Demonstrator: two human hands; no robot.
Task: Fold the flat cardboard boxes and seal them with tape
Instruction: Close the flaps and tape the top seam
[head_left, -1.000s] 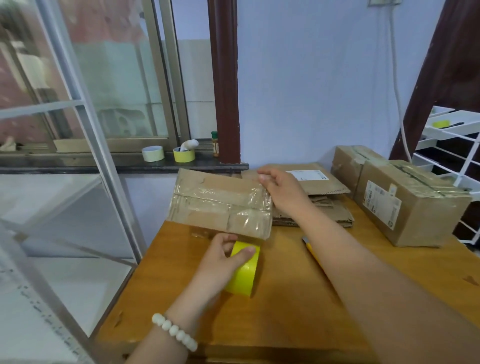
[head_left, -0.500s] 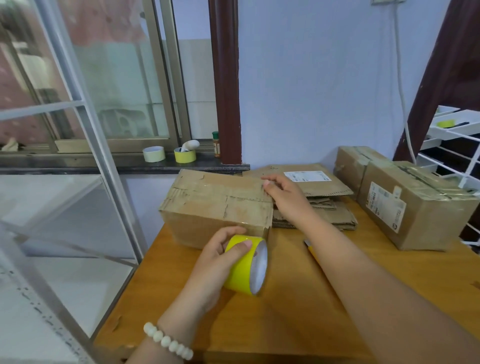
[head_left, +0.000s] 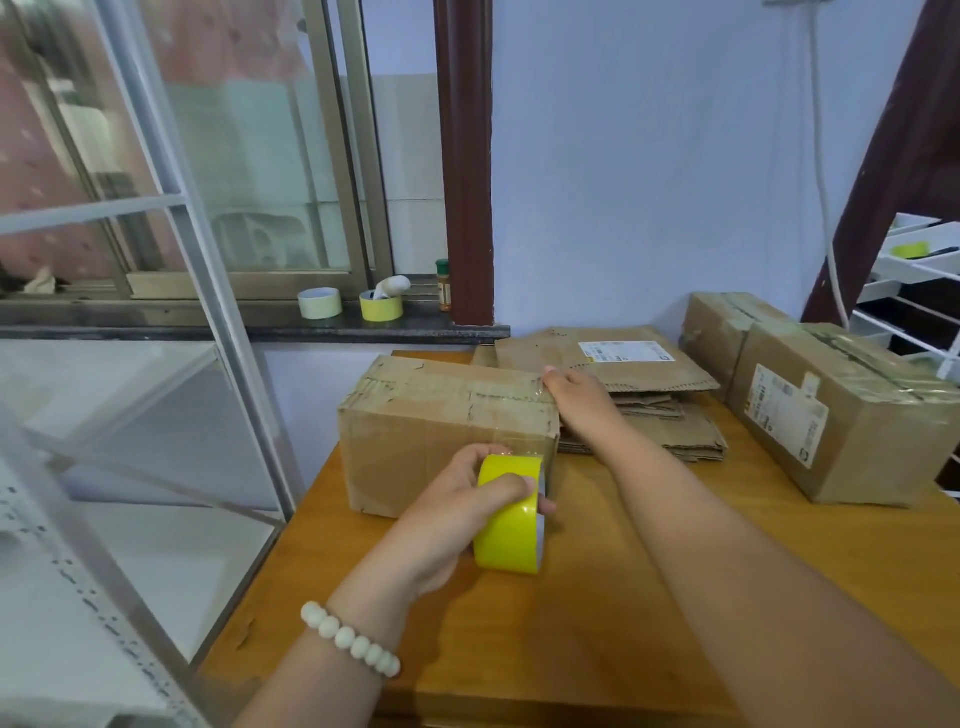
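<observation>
While sealing the folded box (head_left: 447, 431) at centre frame, apparently mid-strip: gripping the yellow tape roll (head_left: 511, 519) in the curled left hand (head_left: 462, 501) against the near face, pressing the top right corner with the right hand (head_left: 579, 402), fingers fairly straight. Next, likely: pull taut, tear off, smooth down. Working on a wooden table (head_left: 623, 613); spare rolls (head_left: 319, 303) on the sill (head_left: 208, 317) at upper left, flat cardboard (head_left: 654, 421) and sealed boxes (head_left: 841, 421) at right.

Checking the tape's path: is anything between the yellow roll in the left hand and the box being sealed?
Nothing visible does. The left hand holds the yellow tape roll close before the near right corner of the box; the right hand rests on its top right edge, not between them.
</observation>
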